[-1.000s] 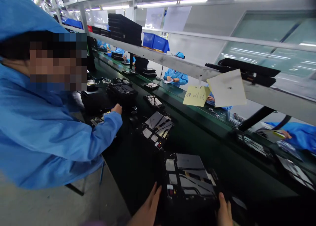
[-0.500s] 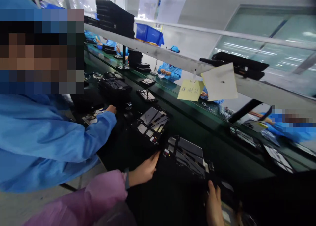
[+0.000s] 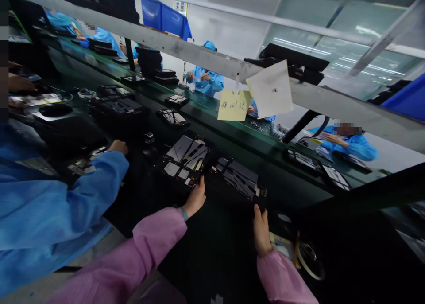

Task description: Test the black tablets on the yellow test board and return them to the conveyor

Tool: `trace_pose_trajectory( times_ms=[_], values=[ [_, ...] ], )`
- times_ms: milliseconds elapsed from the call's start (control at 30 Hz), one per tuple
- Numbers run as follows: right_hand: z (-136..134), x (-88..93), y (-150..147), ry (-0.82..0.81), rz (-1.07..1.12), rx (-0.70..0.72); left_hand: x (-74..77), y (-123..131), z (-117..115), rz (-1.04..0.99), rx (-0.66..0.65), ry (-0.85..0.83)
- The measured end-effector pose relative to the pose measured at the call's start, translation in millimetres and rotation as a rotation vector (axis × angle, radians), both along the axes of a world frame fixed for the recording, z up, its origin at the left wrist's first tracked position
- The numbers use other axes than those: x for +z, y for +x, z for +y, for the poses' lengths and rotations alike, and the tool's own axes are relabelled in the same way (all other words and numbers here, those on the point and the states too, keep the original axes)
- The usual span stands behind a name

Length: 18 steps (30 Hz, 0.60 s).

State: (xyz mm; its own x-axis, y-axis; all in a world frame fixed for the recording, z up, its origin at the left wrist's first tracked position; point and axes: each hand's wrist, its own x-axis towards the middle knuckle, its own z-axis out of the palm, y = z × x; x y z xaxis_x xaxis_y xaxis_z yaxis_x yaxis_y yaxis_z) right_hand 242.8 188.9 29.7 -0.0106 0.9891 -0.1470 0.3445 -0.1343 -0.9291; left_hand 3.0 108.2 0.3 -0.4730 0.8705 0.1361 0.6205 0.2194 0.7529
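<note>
My left hand [image 3: 195,198] is closed at the near left corner of an opened tablet-like device [image 3: 241,178], fingers together and pointing forward. At its near right end, my right hand [image 3: 261,228] is closed with the thumb up. Both hands seem to grip its dark edge, though the black on black hides the exact contact. Grey panels and diagonal black strips show on its upper face. Just left of it lies a second opened device [image 3: 187,157] with grey and white blocks, close to my left fingertips.
Beside me on the left, a co-worker's blue sleeve [image 3: 109,171] reaches over the bench. A green conveyor ledge [image 3: 206,118] with devices runs behind. Yellow notes [image 3: 234,104] hang from the grey rail [image 3: 199,51]. A white ring-shaped object [image 3: 311,260] lies by my right wrist.
Both my hands have moved forward, away from me, with the tablet-like device between them, which now sits more level with the second device. The view has turned to the right.
</note>
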Motion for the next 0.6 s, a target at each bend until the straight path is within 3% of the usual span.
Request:
trace_pose_trajectory(
  times_ms=[167, 400, 500, 600],
  values=[
    [14, 0.1, -12, 0.017, 0.007, -0.015, 1.9, 4, 4, 0.017, 0.041, 0.075],
    [23, 2.6, -21, 0.021, -0.002, 0.011, 7.6, 29, -21, 0.061, 0.028, 0.114],
    [23, 2.6, -22, 0.025, -0.011, 0.018, 12.8, 42, -31, 0.206, -0.047, 0.151],
    [23, 4.6, -25, 0.007, -0.054, -0.003, 13.6, 51, -35, 0.312, -0.207, 0.191]
  ],
)
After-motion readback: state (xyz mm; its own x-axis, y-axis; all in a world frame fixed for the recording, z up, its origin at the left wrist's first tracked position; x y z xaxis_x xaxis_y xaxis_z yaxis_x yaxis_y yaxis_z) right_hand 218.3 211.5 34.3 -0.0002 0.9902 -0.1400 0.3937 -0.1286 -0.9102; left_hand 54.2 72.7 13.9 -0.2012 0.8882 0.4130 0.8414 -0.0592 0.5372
